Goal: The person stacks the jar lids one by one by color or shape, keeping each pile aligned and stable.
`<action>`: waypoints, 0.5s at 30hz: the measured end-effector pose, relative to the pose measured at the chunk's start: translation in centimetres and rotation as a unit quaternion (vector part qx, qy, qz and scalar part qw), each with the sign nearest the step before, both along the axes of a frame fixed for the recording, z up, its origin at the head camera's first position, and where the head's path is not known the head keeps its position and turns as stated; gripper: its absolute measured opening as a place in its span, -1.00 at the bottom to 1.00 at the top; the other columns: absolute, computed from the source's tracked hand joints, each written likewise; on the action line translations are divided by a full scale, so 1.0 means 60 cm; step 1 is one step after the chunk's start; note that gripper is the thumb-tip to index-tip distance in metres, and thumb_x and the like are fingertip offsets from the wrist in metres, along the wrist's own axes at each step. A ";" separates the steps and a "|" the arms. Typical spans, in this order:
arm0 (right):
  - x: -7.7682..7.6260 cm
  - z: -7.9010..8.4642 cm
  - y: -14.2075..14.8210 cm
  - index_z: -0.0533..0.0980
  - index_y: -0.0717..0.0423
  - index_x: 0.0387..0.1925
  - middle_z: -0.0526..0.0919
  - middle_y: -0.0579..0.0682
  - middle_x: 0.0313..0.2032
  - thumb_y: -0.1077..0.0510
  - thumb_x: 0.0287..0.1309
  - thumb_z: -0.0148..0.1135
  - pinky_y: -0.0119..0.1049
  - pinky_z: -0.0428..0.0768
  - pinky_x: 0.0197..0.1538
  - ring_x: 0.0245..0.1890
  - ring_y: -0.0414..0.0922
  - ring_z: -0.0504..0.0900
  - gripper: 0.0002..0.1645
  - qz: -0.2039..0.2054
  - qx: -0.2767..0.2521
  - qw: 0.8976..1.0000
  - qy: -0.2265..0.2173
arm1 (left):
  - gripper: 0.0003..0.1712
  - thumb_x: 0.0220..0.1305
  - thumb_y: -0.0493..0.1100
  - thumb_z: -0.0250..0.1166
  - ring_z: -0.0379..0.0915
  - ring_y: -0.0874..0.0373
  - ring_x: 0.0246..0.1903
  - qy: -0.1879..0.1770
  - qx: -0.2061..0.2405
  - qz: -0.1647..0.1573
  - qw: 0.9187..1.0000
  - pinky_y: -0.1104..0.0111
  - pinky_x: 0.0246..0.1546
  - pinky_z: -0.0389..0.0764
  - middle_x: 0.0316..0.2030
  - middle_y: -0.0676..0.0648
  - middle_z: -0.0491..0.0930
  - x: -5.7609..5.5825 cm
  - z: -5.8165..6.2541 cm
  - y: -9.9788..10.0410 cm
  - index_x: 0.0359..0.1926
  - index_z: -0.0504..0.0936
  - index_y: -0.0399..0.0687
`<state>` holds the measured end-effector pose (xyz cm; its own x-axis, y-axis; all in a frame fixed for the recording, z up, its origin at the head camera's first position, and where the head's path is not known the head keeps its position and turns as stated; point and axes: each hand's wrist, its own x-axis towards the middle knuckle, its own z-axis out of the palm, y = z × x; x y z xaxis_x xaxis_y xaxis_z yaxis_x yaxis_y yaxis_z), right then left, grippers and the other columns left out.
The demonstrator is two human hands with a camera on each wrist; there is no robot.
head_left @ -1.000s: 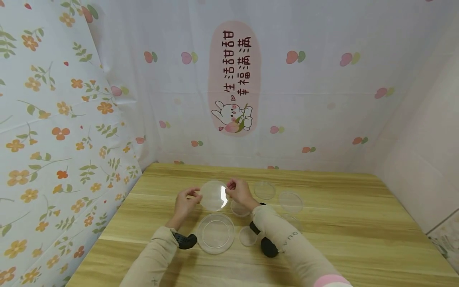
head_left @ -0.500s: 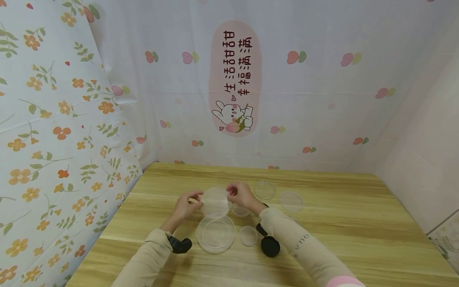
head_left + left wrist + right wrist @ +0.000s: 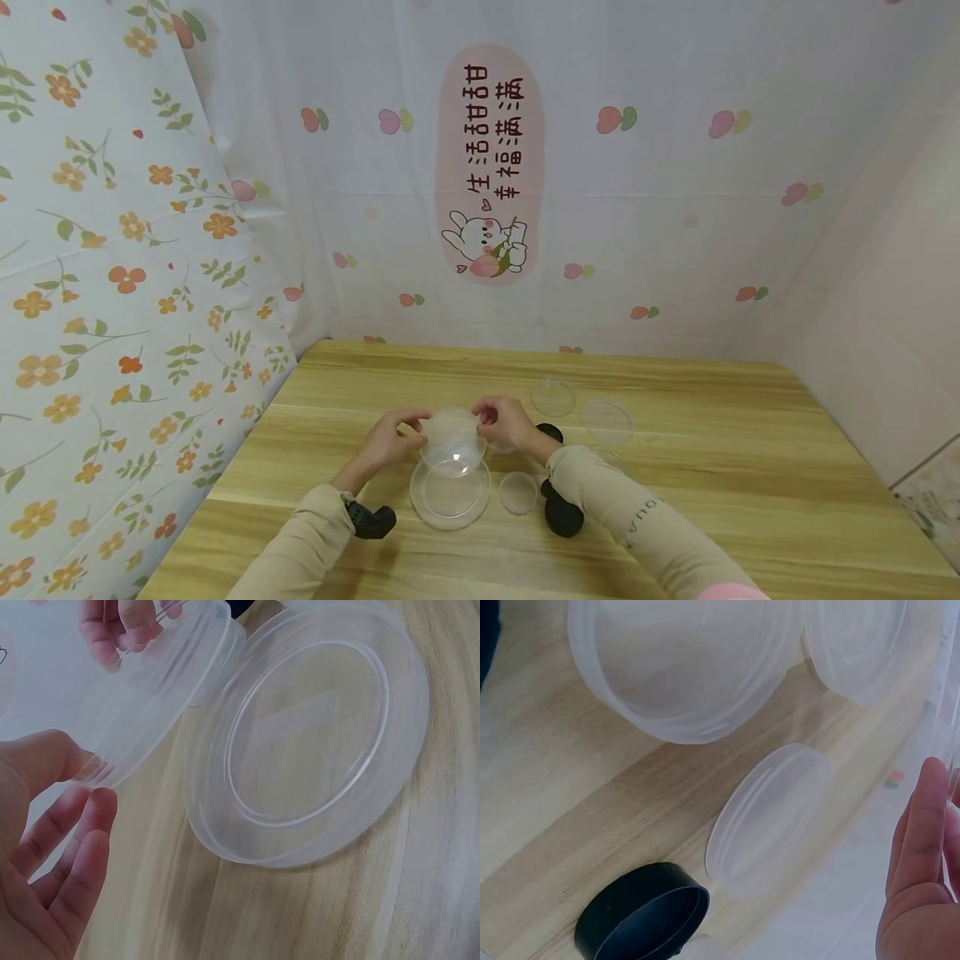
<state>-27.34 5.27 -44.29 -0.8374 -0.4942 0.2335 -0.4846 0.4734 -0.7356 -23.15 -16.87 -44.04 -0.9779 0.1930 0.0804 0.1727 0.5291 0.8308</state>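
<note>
A clear round plastic lid [image 3: 453, 440] is held up between both hands, tilted, its lower edge overlapping a larger round lid [image 3: 450, 504] on the table. My left hand [image 3: 392, 439] pinches its left edge; in the left wrist view the thumb [image 3: 56, 754] lies on one face with fingertips behind the rim. At the opposite edge my right hand [image 3: 507, 423] pinches the lid, fingertips [image 3: 135, 622] visible at the top of that view. The larger lid [image 3: 307, 735] lies flat, with a raised inner ring and a faint rectangular mark.
A small clear lid [image 3: 518, 493] lies right of the large one. Farther right are more round lids [image 3: 553, 397], including one [image 3: 607, 422] near the right forearm. A black round cap [image 3: 641, 911] stands near the small lid in the right wrist view. Patterned cloth [image 3: 480, 317] hangs behind the table.
Both hands have brought the held lid down and nearer, from behind the large lid to partly over it. The lids on the table have not moved.
</note>
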 end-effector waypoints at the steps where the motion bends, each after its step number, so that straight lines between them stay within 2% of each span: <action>1: 0.001 -0.001 -0.001 0.52 0.35 -0.40 0.46 -0.03 -0.57 0.45 -0.23 0.18 -0.48 0.40 -0.47 -0.55 -0.26 0.38 -0.80 0.001 0.000 1.000 0.005 | -0.59 -0.03 -0.39 0.25 0.37 0.04 -0.29 -0.001 -0.002 -0.005 1.000 0.35 -0.39 0.47 -0.34 -0.13 0.49 0.000 0.000 -0.001 -0.06 0.53 -0.26; 6: 0.004 -0.004 -0.003 0.52 0.40 -0.41 0.47 -0.02 -0.59 0.46 -0.19 0.19 -0.50 0.40 -0.51 -0.57 -0.27 0.37 -0.83 0.018 -0.007 1.000 0.003 | -0.60 -0.03 -0.39 0.22 0.37 0.03 -0.32 -0.002 -0.004 -0.036 0.999 0.37 -0.43 0.46 -0.35 -0.22 0.49 0.003 0.002 -0.005 -0.07 0.53 -0.32; 10: 0.010 -0.006 -0.002 0.51 0.40 -0.41 0.47 -0.03 -0.59 0.46 -0.12 0.15 -0.49 0.41 -0.54 -0.59 -0.27 0.37 -0.87 0.035 -0.008 0.999 -0.015 | -0.63 -0.02 -0.40 0.20 0.37 0.08 -0.39 -0.004 0.005 -0.065 0.998 0.41 -0.48 0.44 -0.40 -0.19 0.50 0.006 -0.003 -0.008 -0.10 0.52 -0.37; 11: 0.012 -0.007 -0.002 0.51 0.40 -0.41 0.47 -0.02 -0.59 0.46 -0.11 0.14 -0.49 0.41 -0.56 -0.61 -0.27 0.38 -0.88 0.039 -0.008 0.999 -0.017 | -0.65 -0.01 -0.40 0.21 0.37 0.11 -0.41 -0.003 0.009 -0.069 0.998 0.42 -0.48 0.44 -0.42 -0.16 0.50 0.006 -0.005 -0.008 -0.11 0.53 -0.38; 12: 0.014 -0.008 -0.001 0.51 0.40 -0.41 0.47 -0.02 -0.59 0.46 -0.09 0.13 -0.49 0.42 -0.57 -0.63 -0.28 0.38 -0.89 0.044 -0.009 0.999 -0.020 | -0.67 0.00 -0.41 0.20 0.37 0.09 -0.42 -0.005 0.013 -0.071 0.997 0.41 -0.48 0.44 -0.43 -0.17 0.50 0.011 0.001 -0.006 -0.12 0.53 -0.41; 15: 0.015 -0.013 -0.001 0.51 0.41 -0.41 0.47 0.00 -0.61 0.45 -0.08 0.11 -0.44 0.44 -0.61 -0.70 -0.25 0.40 -0.89 0.063 -0.025 0.997 -0.023 | -0.72 0.02 -0.42 0.20 0.38 0.09 -0.40 0.003 0.018 -0.070 0.997 0.42 -0.45 0.44 -0.47 -0.12 0.50 0.011 -0.007 -0.008 -0.17 0.54 -0.43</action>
<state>-26.44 5.20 -45.09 -0.7794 -0.5853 0.2237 -0.5037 0.3729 -0.7792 -22.48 -17.34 -44.46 -0.9409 0.3251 0.0948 0.2475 0.4691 0.8478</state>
